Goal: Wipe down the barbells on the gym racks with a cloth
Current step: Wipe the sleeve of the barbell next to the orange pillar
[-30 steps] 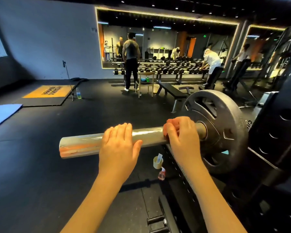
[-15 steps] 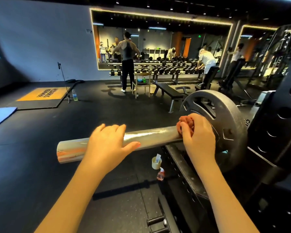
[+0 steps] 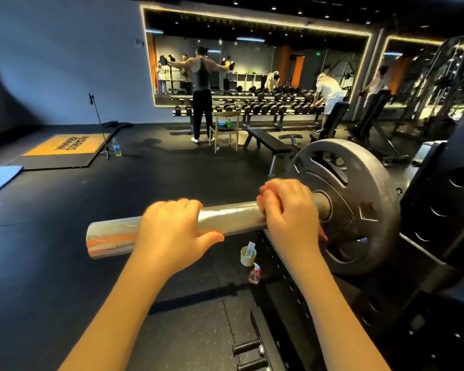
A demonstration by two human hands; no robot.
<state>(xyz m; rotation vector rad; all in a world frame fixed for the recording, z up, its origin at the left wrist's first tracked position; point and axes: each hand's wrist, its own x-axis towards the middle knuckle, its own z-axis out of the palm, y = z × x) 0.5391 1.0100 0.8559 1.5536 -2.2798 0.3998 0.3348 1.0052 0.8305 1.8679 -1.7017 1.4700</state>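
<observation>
The chrome barbell sleeve sticks out to the left of a black weight plate on the rack. My left hand holds the sleeve near its middle, fingers curled over the top and thumb pointing right. My right hand grips the sleeve just left of the plate's hub, wrapped around a reddish cloth. Only a pinkish edge of the cloth shows at my fingertips; the rest is hidden under the hand.
The black rack upright stands close on the right. A pale cup and a small spray bottle sit on the dark floor below the bar. A flat bench, a dumbbell rack and several people are further back.
My right hand slid the cloth toward the plate, then back left along the sleeve. My left hand's fingers went from lying flat to curling over the bar.
</observation>
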